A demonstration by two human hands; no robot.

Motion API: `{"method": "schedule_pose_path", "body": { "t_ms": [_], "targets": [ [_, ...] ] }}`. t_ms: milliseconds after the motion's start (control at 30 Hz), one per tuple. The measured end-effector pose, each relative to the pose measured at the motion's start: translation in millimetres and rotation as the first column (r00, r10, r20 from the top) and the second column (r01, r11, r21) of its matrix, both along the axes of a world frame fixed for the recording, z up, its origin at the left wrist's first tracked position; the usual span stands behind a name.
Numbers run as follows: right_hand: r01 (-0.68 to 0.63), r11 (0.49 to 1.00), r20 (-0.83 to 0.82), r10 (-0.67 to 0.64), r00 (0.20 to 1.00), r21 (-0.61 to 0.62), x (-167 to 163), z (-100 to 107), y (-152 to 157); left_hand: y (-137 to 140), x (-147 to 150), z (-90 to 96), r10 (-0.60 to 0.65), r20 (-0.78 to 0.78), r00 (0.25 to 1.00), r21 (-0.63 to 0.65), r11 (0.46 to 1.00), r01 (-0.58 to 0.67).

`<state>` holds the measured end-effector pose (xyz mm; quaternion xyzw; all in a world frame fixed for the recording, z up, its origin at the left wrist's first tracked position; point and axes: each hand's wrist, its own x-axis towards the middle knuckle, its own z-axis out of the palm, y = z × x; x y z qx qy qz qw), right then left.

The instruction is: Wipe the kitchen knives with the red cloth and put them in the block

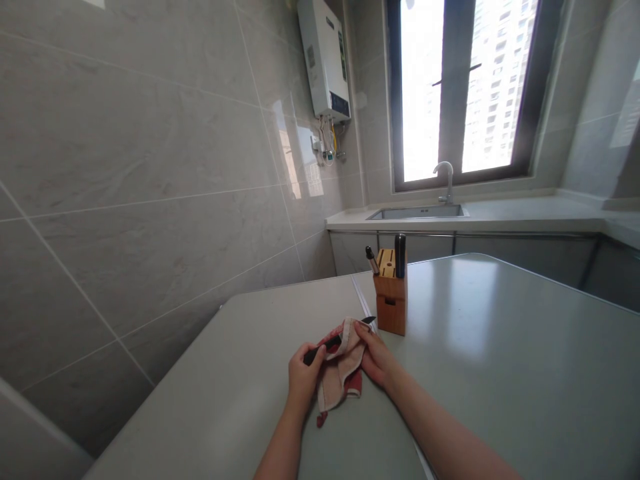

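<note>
**Left fingers [321, 353] on knife [333, 343], right fingers [361, 329] on cloth [345, 370], above a pale desk [240, 373]**

The left fingers close around the knife's black handle; the right fingers pinch the pink and red cloth, which is folded over the blade. The dark tip [369, 320] pokes out just beside them, toward the wooden block [391, 303]. The cutting edge is hidden, so which way it faces cannot be told. The risk likely lies there: a thin fold or a slipping cloth could bring the edge against the right fingertips, and a loose left grip could let the knife twist or drop onto the desk. Pushed forward, the tip might nick the block.

The count: one knife in hand, one cloth, and one block upright on the desk with two handles [400, 255] rising from its top. Beyond are one sink [420, 213], one faucet [446, 183], one window [453, 87] and one water heater [324, 60].
</note>
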<state>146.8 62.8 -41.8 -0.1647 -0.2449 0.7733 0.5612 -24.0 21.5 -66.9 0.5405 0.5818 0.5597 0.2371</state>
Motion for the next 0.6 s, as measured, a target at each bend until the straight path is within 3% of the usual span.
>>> {"method": "schedule_pose_path", "body": {
  "t_ms": [267, 600],
  "targets": [
    [0.005, 1.000, -0.004, -0.006, 1.000, -0.012, 1, -4, 3, -4, 4, 7.0, -0.107, -0.052, 0.993, -0.022, 0.994, 0.106],
    [0.008, 0.999, -0.006, -0.008, 1.000, -0.034, 1, -5, 5, -8, 7, 11.5, -0.127, -0.024, 0.992, -0.051, 0.991, 0.125]
  ]
}}
